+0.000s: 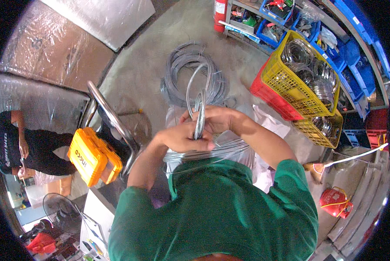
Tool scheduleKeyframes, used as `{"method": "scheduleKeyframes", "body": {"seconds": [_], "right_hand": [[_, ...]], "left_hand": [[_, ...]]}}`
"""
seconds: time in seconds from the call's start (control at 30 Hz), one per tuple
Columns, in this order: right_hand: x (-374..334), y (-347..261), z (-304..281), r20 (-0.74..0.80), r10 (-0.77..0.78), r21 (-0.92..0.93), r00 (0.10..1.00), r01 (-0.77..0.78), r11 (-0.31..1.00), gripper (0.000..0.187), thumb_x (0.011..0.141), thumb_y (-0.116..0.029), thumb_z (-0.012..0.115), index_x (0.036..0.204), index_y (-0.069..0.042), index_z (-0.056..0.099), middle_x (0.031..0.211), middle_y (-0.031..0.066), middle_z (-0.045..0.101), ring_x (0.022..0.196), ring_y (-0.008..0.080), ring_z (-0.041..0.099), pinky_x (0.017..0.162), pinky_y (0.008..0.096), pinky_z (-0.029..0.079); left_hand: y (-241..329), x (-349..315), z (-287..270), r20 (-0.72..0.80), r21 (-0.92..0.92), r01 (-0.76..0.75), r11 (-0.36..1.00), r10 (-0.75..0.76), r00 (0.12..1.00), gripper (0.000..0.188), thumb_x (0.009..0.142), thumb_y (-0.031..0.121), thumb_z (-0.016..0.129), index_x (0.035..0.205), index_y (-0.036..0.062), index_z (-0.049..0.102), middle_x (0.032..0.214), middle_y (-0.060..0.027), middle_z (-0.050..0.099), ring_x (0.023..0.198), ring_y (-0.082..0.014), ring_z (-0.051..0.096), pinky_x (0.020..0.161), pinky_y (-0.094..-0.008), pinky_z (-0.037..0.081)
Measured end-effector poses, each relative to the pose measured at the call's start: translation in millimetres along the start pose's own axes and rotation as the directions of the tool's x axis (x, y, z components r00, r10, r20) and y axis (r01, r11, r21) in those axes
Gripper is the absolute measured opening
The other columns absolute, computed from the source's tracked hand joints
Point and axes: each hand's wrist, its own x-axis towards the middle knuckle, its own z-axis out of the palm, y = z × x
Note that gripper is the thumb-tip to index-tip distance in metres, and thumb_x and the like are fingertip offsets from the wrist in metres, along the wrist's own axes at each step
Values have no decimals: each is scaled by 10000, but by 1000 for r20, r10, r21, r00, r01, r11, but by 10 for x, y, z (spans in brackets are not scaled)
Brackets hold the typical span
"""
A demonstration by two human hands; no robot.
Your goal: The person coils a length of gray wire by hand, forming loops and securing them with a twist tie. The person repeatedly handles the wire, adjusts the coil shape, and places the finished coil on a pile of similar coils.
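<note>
Okay, so the wire (pixel 199 124) is held between the left hand (pixel 182 136), curled around it, and the right hand (pixel 221 119), whose grip can't be told. It's positioned just near of the coil (pixel 173 73). Strands are probably best pressed snug, no crossing.

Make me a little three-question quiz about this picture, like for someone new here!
1. True or false: a big wire coil lies on the floor.
2. What do the left hand and right hand hold?
a) a red fire extinguisher
b) a bundle of silver wire
c) a yellow case
3. Fill the gap: the person's shirt is coloured ____.

Key: 1 true; 2 b; 3 green.
</note>
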Motion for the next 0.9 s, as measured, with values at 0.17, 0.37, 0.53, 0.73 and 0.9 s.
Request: {"method": "scheduleKeyframes", "body": {"seconds": [0.17,0.37,0.53,0.73,0.9], "right_hand": [[-17,-211,-38,-478,144,-270,866,-302,914,377,949,-326,599,1119,7,648,788,77,685,643,218,633,552,342,476],[-207,196,374,-292,-748,-954,596,-233,186,288,1001,-303,568,1002,-17,604,684,193,614,578,352,616,542,433,464],[-782,574,421,-375,-732,-910,569,-376,174,348,1012,-368,548,861,-56,529,636,224,572,615,460,604,520,527,440],[-899,1083,367,-490,-668,-869,560,-369,328,334,1023,-365,527,903,-56,564,651,221,575,600,448,602,531,492,454],[-457,1112,316,-518,-487,-642,703,56,764,264,1023,-300,556,1002,-41,604,769,55,592,740,198,584,692,331,453]], "left_hand": [[-164,-7,128,-481,-666,108,738,-536,694,396,969,396,607,669,140,562,586,15,469,541,-100,419,533,-303,334],[-328,-220,-381,-846,-521,-821,234,-272,459,488,1007,386,462,572,208,333,485,73,231,438,-106,196,493,-312,218],[-112,-828,-876,-945,-320,-947,20,62,320,475,1047,321,393,593,185,350,484,82,245,418,-91,188,478,-290,217],[-51,-734,-806,-937,-345,-937,-60,78,340,484,1060,321,348,598,178,348,482,69,242,414,-82,191,468,-276,214],[-75,-216,-427,-954,-181,-811,556,101,282,512,1068,432,344,646,142,336,524,37,258,485,-131,212,546,-325,233]]}}
